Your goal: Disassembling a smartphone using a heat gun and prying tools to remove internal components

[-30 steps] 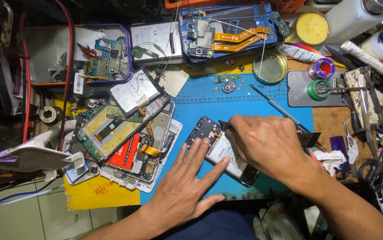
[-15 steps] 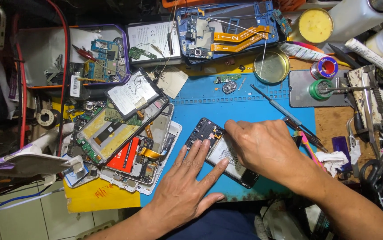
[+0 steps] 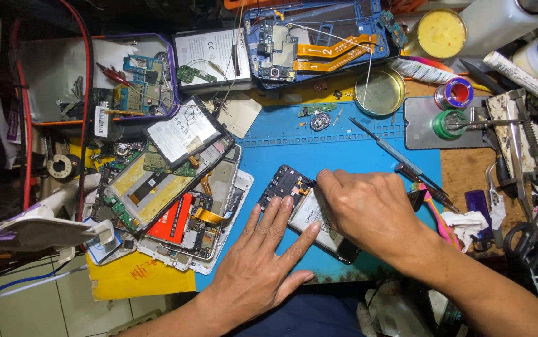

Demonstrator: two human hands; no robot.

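Here's the opened phone [image 3: 309, 209], back cover off, lying flat on the blue work mat [image 3: 350, 156] and angled so its upper end points up-left and its lower end runs down-right. The dark circuit-board section shows at the upper-left end, with a small orange patch at its edge; a pale grey battery fills the middle; the black lower corner peeks out at the bottom right. The left hand [image 3: 262, 268] presses flat on its near side, fingertips on the board and battery, while the right hand [image 3: 368, 209] covers its right half
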